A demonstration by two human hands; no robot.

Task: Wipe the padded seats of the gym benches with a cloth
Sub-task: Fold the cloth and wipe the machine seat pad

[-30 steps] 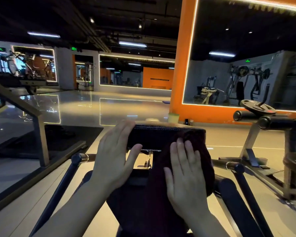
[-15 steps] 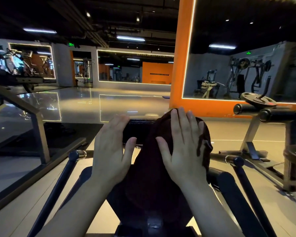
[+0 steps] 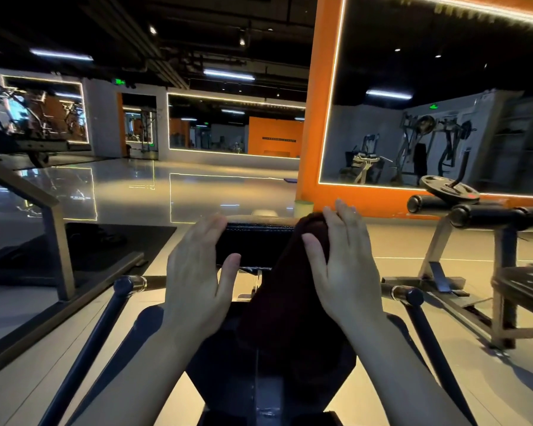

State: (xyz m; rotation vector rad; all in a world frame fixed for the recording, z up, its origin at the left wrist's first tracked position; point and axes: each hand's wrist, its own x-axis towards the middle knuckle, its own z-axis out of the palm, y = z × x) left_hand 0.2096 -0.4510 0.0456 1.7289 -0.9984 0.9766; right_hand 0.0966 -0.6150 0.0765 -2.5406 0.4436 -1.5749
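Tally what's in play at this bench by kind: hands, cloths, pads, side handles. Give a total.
Hands: 2, left hand and right hand
Cloth: 1, dark cloth
Pad being wiped: 1, black pad
Side handles: 2, and
Total: 6

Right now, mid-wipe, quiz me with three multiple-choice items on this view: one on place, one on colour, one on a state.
1. Where is the cloth?
A. under the right hand, draped over the pad
B. on the floor
C. on the weight plate

2. What colour is the pillar?
A. green
B. orange
C. white

3. How is the left hand?
A. closed into a fist
B. pinching the cloth
C. flat, fingers straight, on the pad

Answers:
1 A: the right hand presses the cloth onto the pad.
2 B: it shows bright orange.
3 C: its fingers lie straight over the pad's edge.
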